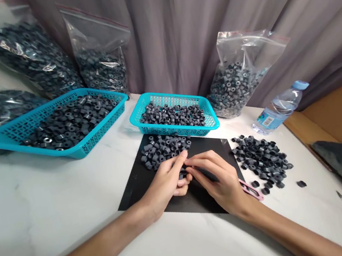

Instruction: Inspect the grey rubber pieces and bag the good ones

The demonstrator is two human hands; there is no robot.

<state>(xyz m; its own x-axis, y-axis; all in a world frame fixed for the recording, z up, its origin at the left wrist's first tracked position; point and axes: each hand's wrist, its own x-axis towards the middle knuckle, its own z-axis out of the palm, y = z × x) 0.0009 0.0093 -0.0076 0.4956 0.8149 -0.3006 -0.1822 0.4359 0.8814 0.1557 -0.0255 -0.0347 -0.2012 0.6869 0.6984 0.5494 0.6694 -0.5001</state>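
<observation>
My left hand (170, 180) is curled round a small dark ring-shaped part (183, 172) above the black mat (185, 207). Thumb and fingertips of my right hand (221, 176) are pinched together at that part, touching my left fingers; what they grip is too small to make out. Just beyond my hands, a pile of dark cylindrical parts (161, 149) lies on the mat. To the right of the mat is another pile of black parts (263, 160). A pink-handled tool (251, 189) shows partly behind my right wrist.
Two blue baskets, a large one (79, 151) at left and a smaller one (176, 128) at centre, hold dark parts. Clear bags of parts (101, 69) stand behind, another bag (233, 86) at right. A water bottle (280, 108) leans near the right pile.
</observation>
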